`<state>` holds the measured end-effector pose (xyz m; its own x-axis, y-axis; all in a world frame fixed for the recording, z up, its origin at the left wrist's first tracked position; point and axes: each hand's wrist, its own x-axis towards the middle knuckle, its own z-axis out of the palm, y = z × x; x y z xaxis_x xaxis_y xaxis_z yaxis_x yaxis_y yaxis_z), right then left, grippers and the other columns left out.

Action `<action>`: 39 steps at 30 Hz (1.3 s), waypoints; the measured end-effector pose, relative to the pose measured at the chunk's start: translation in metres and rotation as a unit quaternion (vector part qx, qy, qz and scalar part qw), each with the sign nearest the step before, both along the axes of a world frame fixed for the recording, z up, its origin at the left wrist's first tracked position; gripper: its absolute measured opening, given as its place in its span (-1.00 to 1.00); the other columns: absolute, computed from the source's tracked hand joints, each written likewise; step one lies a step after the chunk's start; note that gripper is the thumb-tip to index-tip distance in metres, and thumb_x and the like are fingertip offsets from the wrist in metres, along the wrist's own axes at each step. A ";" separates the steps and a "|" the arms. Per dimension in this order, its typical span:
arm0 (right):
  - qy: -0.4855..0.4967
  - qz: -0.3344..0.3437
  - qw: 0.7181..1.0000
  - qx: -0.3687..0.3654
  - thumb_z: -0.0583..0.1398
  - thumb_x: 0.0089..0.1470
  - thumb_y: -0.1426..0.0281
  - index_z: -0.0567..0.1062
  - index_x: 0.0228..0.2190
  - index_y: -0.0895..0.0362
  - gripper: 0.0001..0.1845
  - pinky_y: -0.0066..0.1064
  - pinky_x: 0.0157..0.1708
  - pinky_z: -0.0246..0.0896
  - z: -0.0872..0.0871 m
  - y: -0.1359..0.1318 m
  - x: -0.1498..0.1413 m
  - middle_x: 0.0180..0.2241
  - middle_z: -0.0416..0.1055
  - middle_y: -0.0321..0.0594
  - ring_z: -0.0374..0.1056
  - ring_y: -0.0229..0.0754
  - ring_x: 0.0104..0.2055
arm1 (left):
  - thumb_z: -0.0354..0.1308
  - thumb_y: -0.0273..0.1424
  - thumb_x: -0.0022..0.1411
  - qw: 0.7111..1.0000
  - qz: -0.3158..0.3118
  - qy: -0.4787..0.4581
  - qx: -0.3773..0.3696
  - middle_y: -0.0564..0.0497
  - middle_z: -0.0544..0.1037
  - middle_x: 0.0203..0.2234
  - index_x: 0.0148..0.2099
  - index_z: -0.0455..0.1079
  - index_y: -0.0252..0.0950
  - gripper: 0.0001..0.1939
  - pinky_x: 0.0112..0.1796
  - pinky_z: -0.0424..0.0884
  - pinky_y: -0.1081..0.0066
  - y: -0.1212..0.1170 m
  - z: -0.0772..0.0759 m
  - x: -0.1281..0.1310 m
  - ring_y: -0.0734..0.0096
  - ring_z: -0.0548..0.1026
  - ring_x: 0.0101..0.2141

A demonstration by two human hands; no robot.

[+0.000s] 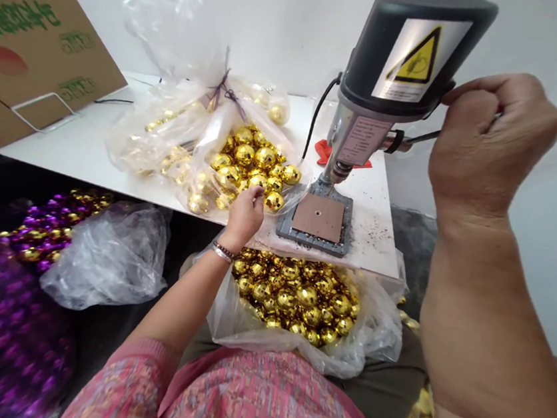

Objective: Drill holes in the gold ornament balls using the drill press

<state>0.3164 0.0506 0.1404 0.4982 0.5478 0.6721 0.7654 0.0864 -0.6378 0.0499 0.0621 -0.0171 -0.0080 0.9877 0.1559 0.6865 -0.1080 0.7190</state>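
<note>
My right hand is raised beside the dark grey bench drill press, its fingers curled around the end of the press's feed lever. Under the chuck, a brown square plate with a small hole lies on the metal base. My left hand is at the near edge of an open clear bag of shiny gold mirrored balls, left of the base. Its fingers are curled together, and whatever they pinch is hidden.
A larger plastic bag of gold balls sits at my lap, below the edge of the white table. Tied clear bags stand behind on the left. A cardboard box, purple balls and a red cloth are around.
</note>
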 end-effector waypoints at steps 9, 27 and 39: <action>-0.012 0.013 1.000 0.019 0.03 0.20 0.62 0.59 -0.29 0.25 -0.67 -0.39 -0.11 0.18 -0.006 -0.002 -0.004 -0.30 0.50 -0.17 0.33 -0.32 -0.26 | 0.27 -0.01 0.35 0.993 0.050 0.062 -0.090 -0.38 0.70 -0.08 -0.03 0.50 -0.29 -0.56 -0.05 0.45 0.18 0.018 -0.024 0.018 -0.12 0.65 0.00; -0.044 0.072 0.994 0.075 0.06 0.28 0.50 0.62 -0.24 0.21 -0.69 -0.38 -0.08 0.28 -0.026 0.002 0.018 -0.28 0.50 -0.20 0.41 -0.28 -0.20 | 0.22 -0.05 0.46 0.653 -0.037 -0.680 -0.333 -0.03 0.61 -0.39 -0.11 0.44 -0.31 -0.62 -0.56 0.29 0.55 -0.049 0.005 0.006 0.54 0.45 -0.55; -0.014 0.064 0.997 0.050 0.11 0.24 0.52 0.58 -0.29 0.19 -0.78 -0.37 -0.13 0.23 -0.017 -0.004 0.007 -0.30 0.49 -0.17 0.34 -0.29 -0.28 | 0.54 -0.34 0.08 0.807 -0.180 -0.499 -0.259 0.10 0.57 -0.34 -0.05 0.48 -0.28 -0.57 -0.47 0.29 0.57 -0.033 -0.003 0.033 0.59 0.53 -0.44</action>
<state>0.3236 0.0465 0.1233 0.4084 0.5357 0.7391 0.7619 0.2460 -0.5992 0.0829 0.0295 -0.0197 0.4282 0.8844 -0.1857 -0.2706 0.3215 0.9074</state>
